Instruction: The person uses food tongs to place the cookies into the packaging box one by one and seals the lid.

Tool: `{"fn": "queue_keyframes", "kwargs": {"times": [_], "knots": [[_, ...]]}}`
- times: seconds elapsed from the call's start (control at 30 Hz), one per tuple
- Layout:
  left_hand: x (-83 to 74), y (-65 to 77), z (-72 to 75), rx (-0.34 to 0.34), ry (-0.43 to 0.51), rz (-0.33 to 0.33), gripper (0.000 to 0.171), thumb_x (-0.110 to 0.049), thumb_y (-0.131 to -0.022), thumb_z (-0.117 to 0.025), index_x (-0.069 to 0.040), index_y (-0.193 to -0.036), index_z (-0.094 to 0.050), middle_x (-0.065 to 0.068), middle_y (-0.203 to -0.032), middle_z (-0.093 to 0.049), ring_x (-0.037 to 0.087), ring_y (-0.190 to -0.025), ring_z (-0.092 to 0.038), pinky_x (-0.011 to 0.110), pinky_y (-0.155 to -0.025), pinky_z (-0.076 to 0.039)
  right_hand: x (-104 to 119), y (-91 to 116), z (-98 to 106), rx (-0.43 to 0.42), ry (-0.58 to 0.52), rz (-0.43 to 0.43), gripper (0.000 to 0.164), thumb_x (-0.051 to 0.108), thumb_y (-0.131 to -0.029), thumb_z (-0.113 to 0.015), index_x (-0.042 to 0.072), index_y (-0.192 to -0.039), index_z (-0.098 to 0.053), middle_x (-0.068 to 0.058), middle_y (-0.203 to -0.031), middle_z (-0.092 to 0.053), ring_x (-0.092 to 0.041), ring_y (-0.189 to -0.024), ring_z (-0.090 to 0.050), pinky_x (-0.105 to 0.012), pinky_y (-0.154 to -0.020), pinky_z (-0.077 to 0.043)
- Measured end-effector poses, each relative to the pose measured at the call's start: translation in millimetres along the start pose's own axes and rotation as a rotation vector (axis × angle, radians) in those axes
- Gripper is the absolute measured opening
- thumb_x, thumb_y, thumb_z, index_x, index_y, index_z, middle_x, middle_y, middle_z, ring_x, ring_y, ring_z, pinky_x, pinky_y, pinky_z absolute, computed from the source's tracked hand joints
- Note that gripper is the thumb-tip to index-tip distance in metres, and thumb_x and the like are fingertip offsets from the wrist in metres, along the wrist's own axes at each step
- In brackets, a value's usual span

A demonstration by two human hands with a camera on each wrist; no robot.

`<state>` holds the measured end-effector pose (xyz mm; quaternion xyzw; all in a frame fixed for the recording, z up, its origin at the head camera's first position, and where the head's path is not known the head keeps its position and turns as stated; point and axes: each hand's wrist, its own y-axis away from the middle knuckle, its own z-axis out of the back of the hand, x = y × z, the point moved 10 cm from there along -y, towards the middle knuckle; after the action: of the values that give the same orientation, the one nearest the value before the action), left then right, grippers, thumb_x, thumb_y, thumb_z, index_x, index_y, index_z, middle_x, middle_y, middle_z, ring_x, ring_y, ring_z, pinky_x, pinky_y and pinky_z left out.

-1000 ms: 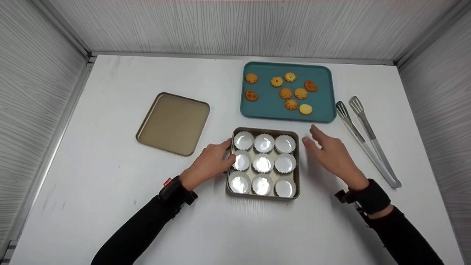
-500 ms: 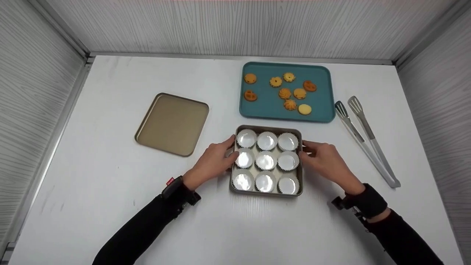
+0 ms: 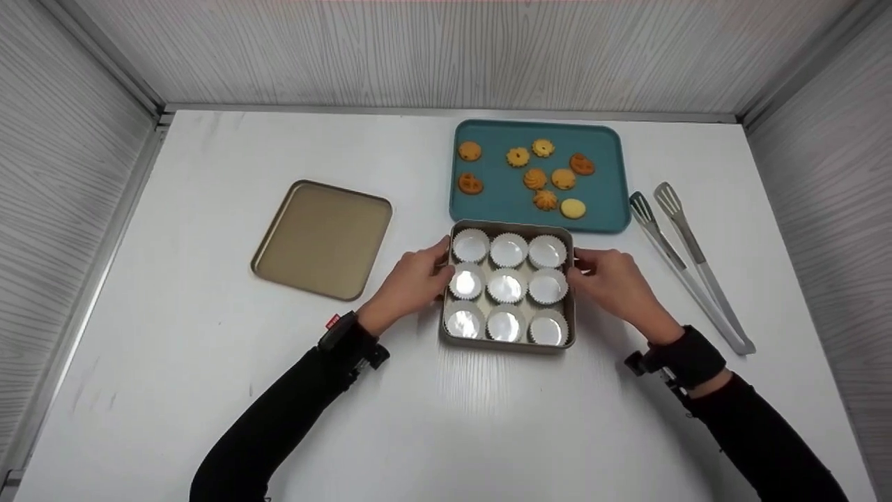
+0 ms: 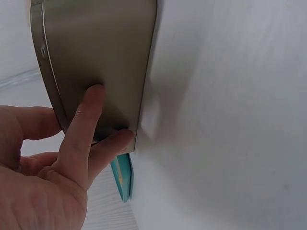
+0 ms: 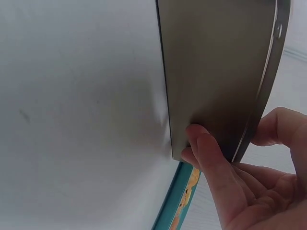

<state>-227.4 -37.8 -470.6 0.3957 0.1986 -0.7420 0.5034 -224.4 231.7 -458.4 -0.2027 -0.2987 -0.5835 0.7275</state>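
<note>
A brown-gold metal tin holds several round white cupcake liners in rows. My left hand grips its left side, thumb at the rim. In the left wrist view, two fingers press the outer wall. On the opposite side my right hand holds the tin likewise; the right wrist view shows its fingers against that wall. From the head view, the tin's back rim overlaps the teal tray's front edge; whether they touch, I cannot tell. The liners look empty.
Behind the tin lies the teal tray with several cookies. A flat gold lid is on the white table at the left. Metal tongs lie to the right, slotted ends pointing away. Walls enclose the back and sides.
My right hand has come in from apart and taken hold of the tin's right side. The tin has moved slightly right and away from me, up to the tray, with both hands.
</note>
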Motion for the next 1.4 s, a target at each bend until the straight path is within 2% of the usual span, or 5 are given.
{"fn": "queue_keyframes", "kwargs": {"times": [0.43, 0.73, 0.9, 1.07, 1.4], "knots": [[8.0, 0.1, -4.0, -0.023, 0.016, 0.008, 0.054, -0.02, -0.109, -0.05, 0.005, -0.155, -0.04, 0.024, -0.148, -0.053, 0.031, -0.111, -0.068, 0.043, -0.098, -0.052, -21, 5, 39, -0.061, -0.026, -0.077, 0.052, 0.033, -0.106, -0.058, -0.006, -0.14, -0.061, -0.017, -0.107, -0.077, -0.03, -0.096, -0.074, -0.017, -0.069, -0.049], [9.7, 2.0, -0.8, -0.047, -0.001, -0.013, 0.053, -0.023, -0.108, -0.049, 0.004, -0.154, -0.043, 0.024, -0.147, -0.054, 0.035, -0.127, -0.06, 0.047, -0.105, -0.049, -52, 30, 109, -0.329, 0.274, -0.066, 0.048, 0.028, -0.103, -0.062, -0.006, -0.137, -0.062, -0.03, -0.123, -0.067, -0.048, -0.106, -0.065, -0.063, -0.08, -0.051], [8.8, 2.4, -3.2, -0.039, 0.009, -0.001, 0.054, -0.023, -0.108, -0.05, 0.004, -0.155, -0.043, 0.023, -0.148, -0.053, 0.035, -0.129, -0.059, 0.047, -0.107, -0.048, -91, 39, 111, -0.218, 0.408, -0.22, 0.079, 0.045, -0.101, -0.064, -0.013, -0.15, -0.04, -0.04, -0.143, -0.046, -0.06, -0.123, -0.047, -0.074, -0.087, -0.044], [8.9, 3.3, -4.1, -0.04, 0.019, -0.001, 0.055, -0.023, -0.108, -0.051, 0.004, -0.155, -0.041, 0.023, -0.148, -0.053, 0.034, -0.128, -0.06, 0.046, -0.107, -0.048, -122, 42, 105, -0.067, 0.444, -0.328, 0.097, 0.058, -0.097, -0.064, -0.023, -0.142, -0.035, -0.046, -0.126, -0.047, -0.063, -0.11, -0.051, -0.071, -0.08, -0.046], [11.7, 2.7, -3.9, -0.025, 0.077, 0.031, 0.054, -0.024, -0.109, -0.051, 0.003, -0.155, -0.042, 0.021, -0.149, -0.053, 0.034, -0.13, -0.059, 0.043, -0.109, -0.047, -140, 44, 99, 0.02, 0.4, -0.349, 0.06, 0.05, -0.093, -0.072, -0.007, -0.086, -0.056, -0.024, -0.081, -0.055, -0.034, -0.066, -0.053, -0.044, -0.049, -0.044]]}}
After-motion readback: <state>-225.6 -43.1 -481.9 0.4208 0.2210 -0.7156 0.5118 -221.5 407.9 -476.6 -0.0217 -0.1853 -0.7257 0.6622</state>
